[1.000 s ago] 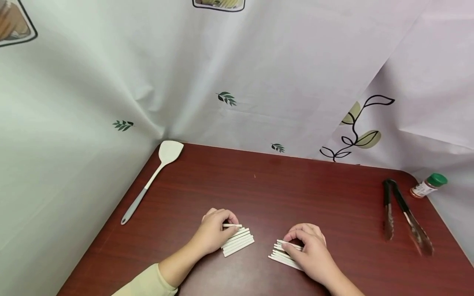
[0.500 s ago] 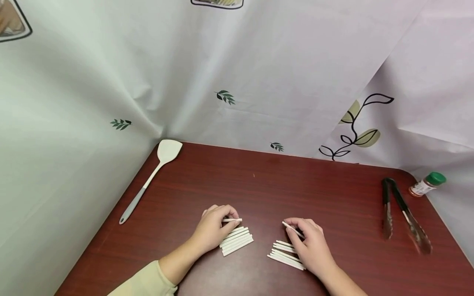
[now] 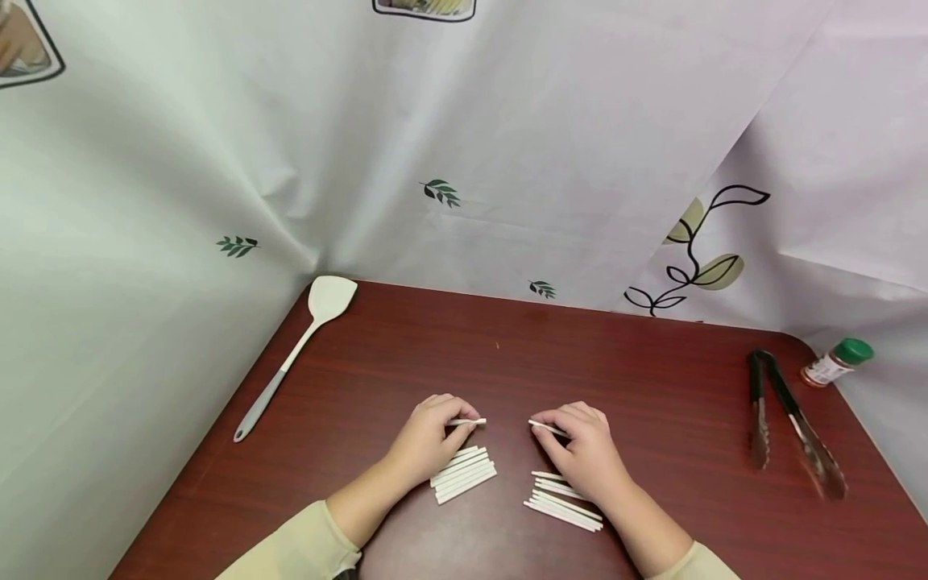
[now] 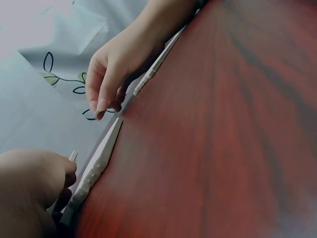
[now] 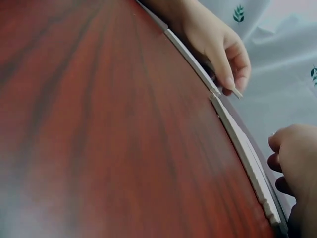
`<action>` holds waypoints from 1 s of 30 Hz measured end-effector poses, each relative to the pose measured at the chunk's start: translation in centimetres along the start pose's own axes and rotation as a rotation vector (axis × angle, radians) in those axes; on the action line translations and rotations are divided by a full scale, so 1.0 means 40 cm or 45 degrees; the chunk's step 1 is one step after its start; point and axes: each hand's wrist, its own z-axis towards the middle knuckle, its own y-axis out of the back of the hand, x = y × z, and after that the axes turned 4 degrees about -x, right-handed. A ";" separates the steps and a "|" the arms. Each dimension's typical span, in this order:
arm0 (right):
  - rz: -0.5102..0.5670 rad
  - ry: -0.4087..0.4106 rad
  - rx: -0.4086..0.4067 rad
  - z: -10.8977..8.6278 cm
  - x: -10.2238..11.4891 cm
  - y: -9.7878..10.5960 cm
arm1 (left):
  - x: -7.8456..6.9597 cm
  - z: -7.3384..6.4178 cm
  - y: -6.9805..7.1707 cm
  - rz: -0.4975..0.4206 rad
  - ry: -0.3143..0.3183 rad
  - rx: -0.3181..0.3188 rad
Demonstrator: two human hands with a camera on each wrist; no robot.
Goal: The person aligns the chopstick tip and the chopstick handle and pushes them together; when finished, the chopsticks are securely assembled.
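My left hand (image 3: 426, 439) pinches a short, thin white stick (image 3: 482, 421) between thumb and fingers, its end poking out to the right. Opposite it, my right hand (image 3: 589, 453) pinches a similar white stick (image 3: 548, 428), which points left. A gap separates the two stick ends. Below the left hand lies a row of several white sticks (image 3: 466, 478), side by side and slanted. A second, looser group of white sticks (image 3: 561, 509) lies below the right hand, partly covered by it. In the left wrist view the left hand's stick (image 4: 74, 155) shows as a small tip.
A white spatula (image 3: 333, 298) with a grey handle lies along the table's left edge. Metal tongs (image 3: 797, 419) with black handles and a green-capped jar (image 3: 834, 364) are at the right. A printed curtain (image 3: 507, 161) hangs behind the dark red table (image 3: 522, 354).
Each hand has lifted a stick from its group and moved farther up the table. The right hand has also shifted left, bringing the two sticks closer together.
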 end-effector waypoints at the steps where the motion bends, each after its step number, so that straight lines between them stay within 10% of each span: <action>1: 0.003 0.007 0.007 0.003 0.001 -0.004 | -0.001 0.003 -0.003 0.002 -0.012 0.007; 30: 0.139 0.268 0.189 -0.003 -0.014 -0.016 | -0.003 0.011 -0.025 -0.009 -0.286 0.051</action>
